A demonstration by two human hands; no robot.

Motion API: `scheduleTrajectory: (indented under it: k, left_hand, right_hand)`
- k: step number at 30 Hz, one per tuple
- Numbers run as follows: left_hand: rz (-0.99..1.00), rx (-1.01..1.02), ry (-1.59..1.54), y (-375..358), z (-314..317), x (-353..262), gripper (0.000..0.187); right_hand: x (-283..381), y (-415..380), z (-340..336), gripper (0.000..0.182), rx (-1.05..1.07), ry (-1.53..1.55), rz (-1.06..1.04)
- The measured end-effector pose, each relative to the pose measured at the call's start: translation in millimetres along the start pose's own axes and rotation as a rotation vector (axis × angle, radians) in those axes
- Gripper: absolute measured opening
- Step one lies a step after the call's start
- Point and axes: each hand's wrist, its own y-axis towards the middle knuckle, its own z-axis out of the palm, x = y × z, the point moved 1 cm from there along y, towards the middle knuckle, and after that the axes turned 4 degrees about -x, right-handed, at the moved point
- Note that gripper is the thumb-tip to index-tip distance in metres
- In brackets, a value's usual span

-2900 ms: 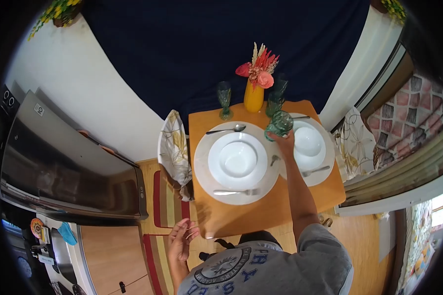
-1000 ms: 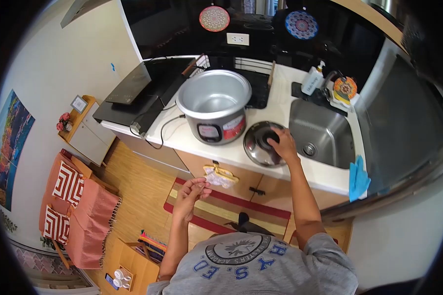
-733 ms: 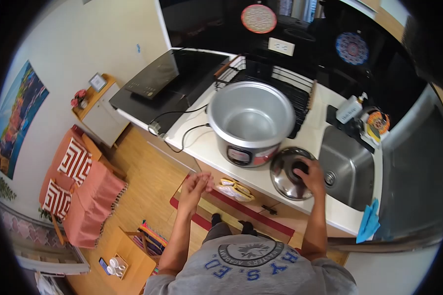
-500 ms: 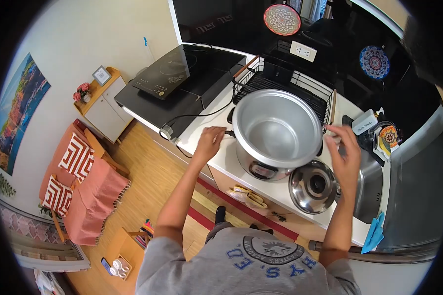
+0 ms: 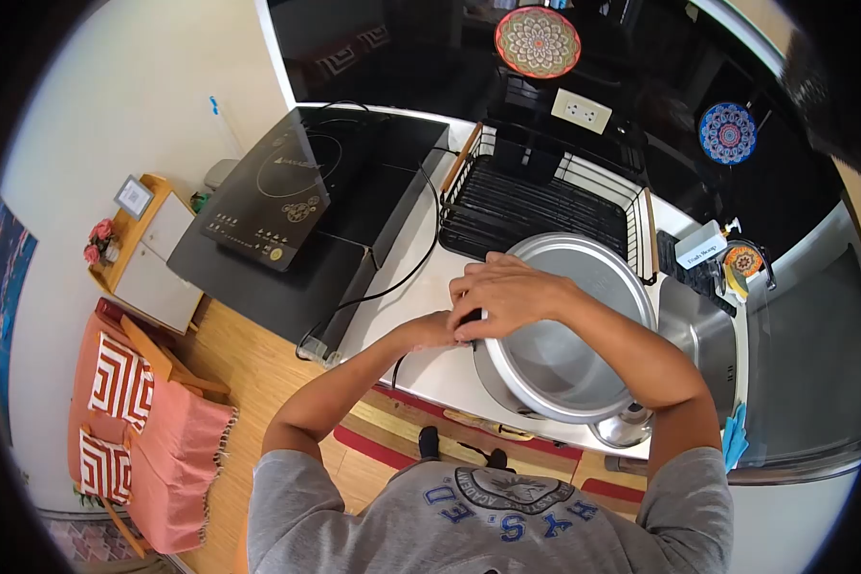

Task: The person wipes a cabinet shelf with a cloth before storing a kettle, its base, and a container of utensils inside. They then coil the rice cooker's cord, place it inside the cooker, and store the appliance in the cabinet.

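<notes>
A large silver rice cooker [image 5: 598,383] stands on the white counter, its lid off and the grey metal pot [image 5: 555,359] inside bare. My right hand [image 5: 507,292] reaches across the open pot, its fingers curled over the black handle on the cooker's left side. My left hand [image 5: 430,330] is closed low against that same side, its fingertips largely hidden under the right hand. A thin black cord [image 5: 396,371] shows below the left wrist; whether the hand grips it cannot be seen. The shiny lid [image 5: 624,427] lies partly hidden by the cooker's right front.
A black wire dish rack [image 5: 545,206] stands behind the cooker. To the left, an induction cooktop [image 5: 273,206] trails a black cable [image 5: 392,282] over the counter. On the right are a sink [image 5: 703,335], a dish soap bottle [image 5: 703,244] and blue gloves [image 5: 734,438].
My right hand has left the cooker's right side and crossed over the pot to its left handle. My left hand stays at the left side. The view has shifted.
</notes>
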Motion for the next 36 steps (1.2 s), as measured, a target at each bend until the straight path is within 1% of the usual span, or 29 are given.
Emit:
scheduleTrajectory:
  k: [1,2,3,4,5,6,7,9,11,13,15,17,19,20,23,24,28,30,31,33,35,36]
  left_hand:
    - [-0.028,0.000,0.010,6,1,13,0.030]
    - [0.057,-0.047,-0.023,7,6,19,0.027]
    - [0.046,-0.027,-0.027,6,8,26,0.027]
    - [0.029,-0.083,0.080,3,9,33,0.027]
    - [0.015,-0.138,0.187,-6,10,27,0.027]
    - [0.075,-0.190,0.157,-15,13,24,0.023]
    - [0.067,-0.176,0.152,-20,15,25,0.023]
    - [0.030,-0.214,0.128,-30,22,30,0.020]
    - [0.150,-0.277,0.040,-34,30,37,0.018]
    - [0.166,-0.217,0.083,-41,32,46,0.014]
    - [0.177,-0.236,0.051,-49,34,36,0.013]
    - [0.191,-0.254,0.025,-55,35,32,0.012]
    - [0.167,-0.207,0.103,-57,34,30,0.010]
    - [0.190,-0.194,0.092,-60,32,20,0.012]
    - [0.183,-0.155,0.105,-65,33,23,0.014]
    - [0.201,-0.201,0.039,-65,38,27,0.014]
    - [0.152,-0.183,0.088,-67,41,32,0.014]
    - [0.257,-0.237,-0.013,-65,43,33,0.014]
    - [0.248,-0.232,-0.010,-65,43,35,0.014]
    - [0.133,-0.253,-0.003,-62,39,27,0.013]
    - [0.131,-0.297,0.012,-66,41,26,0.011]
    - [0.205,-0.278,0.059,-70,45,36,0.013]
  right_hand:
    - [0,0,3,0.026,0.004,-0.013,-0.002]
    - [1,0,6,0.020,-0.037,-0.016,0.004]
    - [2,1,8,0.020,-0.036,0.003,0.019]
    - [4,2,8,0.018,-0.031,0.009,0.023]
    - [7,4,7,0.016,-0.025,0.015,0.027]
    - [8,4,7,0.016,-0.021,0.028,0.038]
    - [10,5,7,0.014,-0.019,0.034,0.019]
    - [16,7,12,0.012,-0.011,0.056,0.007]
    - [19,9,13,0.009,-0.046,0.060,-0.038]
    - [22,11,14,0.007,-0.070,0.077,-0.074]
    - [26,13,15,0.007,-0.025,0.062,-0.084]
    - [28,14,15,0.006,-0.033,0.081,-0.085]
    - [29,14,14,0.006,-0.005,0.092,-0.094]
    - [29,14,15,0.006,-0.006,0.088,-0.091]
    - [29,12,21,0.006,-0.005,0.076,-0.107]
    - [31,12,23,0.007,0.000,0.065,-0.116]
    - [36,13,23,0.009,0.016,0.064,-0.148]
    - [36,14,18,0.009,0.021,0.036,-0.132]
    - [38,15,18,0.009,0.021,0.019,-0.118]
    - [37,16,19,0.010,0.023,0.034,-0.105]
    - [37,16,20,0.010,0.036,0.037,-0.097]
    - [41,16,23,0.011,0.026,0.033,-0.113]
